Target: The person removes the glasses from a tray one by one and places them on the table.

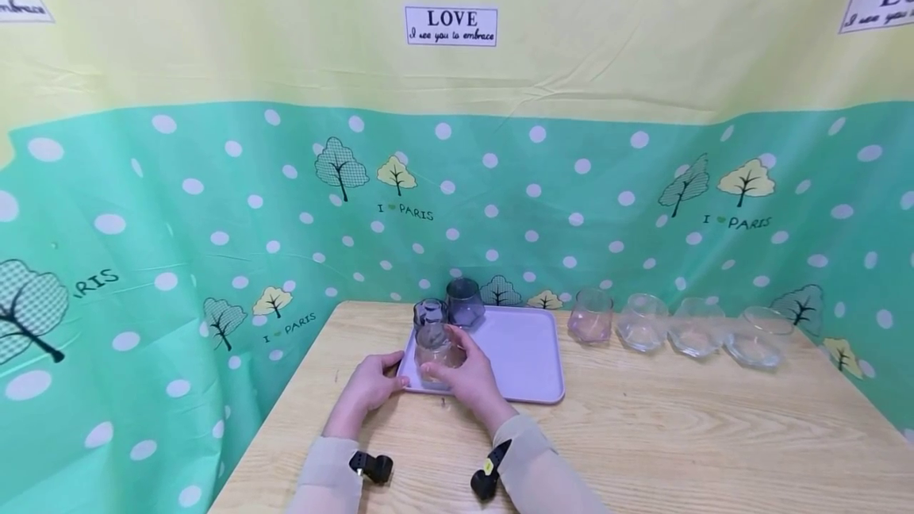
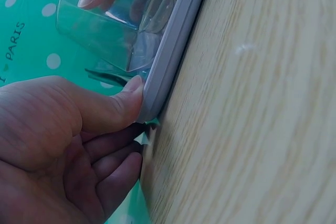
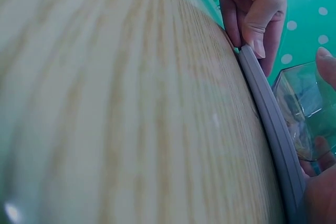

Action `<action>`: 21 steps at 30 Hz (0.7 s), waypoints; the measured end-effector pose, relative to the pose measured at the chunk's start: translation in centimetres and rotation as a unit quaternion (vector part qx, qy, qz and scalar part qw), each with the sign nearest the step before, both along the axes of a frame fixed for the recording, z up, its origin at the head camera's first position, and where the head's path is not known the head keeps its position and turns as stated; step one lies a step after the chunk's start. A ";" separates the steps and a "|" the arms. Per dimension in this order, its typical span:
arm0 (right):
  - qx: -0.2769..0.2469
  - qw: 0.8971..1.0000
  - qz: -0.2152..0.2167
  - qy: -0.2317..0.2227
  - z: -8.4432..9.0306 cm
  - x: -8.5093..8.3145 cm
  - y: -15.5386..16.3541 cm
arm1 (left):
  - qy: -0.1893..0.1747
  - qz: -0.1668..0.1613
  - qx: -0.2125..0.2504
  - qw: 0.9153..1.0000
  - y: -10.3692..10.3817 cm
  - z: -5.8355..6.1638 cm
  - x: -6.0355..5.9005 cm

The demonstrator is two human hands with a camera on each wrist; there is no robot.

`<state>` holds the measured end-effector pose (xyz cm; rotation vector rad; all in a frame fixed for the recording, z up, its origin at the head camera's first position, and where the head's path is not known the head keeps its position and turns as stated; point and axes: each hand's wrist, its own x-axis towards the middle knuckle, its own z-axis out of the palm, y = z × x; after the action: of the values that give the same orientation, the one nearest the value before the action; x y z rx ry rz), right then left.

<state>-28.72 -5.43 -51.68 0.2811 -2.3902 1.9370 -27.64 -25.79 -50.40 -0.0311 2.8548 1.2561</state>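
Observation:
A lilac rectangular tray point(image 1: 524, 355) lies on the table. My left hand point(image 1: 374, 381) pinches its near left corner, thumb on the rim and fingers curled at the outer side, as the left wrist view shows. On the tray, close to that corner, a clear faceted glass point(image 1: 431, 337) stands upright. My right hand point(image 1: 471, 371) holds this glass from the right, its thumb in front and fingers round the far side. Behind it are two smoky grey glasses, one point(image 1: 430, 312) at the tray's left edge and another point(image 1: 466, 305) at the back.
Right of the tray, a pinkish glass point(image 1: 590, 320) and three clear glasses, the nearest of them here point(image 1: 643, 325), line the back of the wooden table point(image 1: 664, 435). A green dotted curtain point(image 1: 514, 205) hangs directly behind the table and along its left side.

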 end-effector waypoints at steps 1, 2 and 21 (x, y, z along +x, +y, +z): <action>0.001 1.000 0.000 0.002 0.0 0.0 0.0 | 0.001 -0.001 0.001 1.000 0.0 0.0 0.0; 0.001 1.000 0.000 0.001 0.0 0.0 0.0 | 0.001 -0.001 0.001 1.000 0.0 0.0 0.0; -0.032 0.999 0.015 -0.009 0.2 0.0 0.1 | -0.001 0.004 -0.001 1.000 0.0 0.0 0.0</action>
<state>-28.74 -5.30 -51.50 0.3004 -2.3422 2.0342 -27.60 -25.80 -50.41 -0.0424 2.8573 1.2544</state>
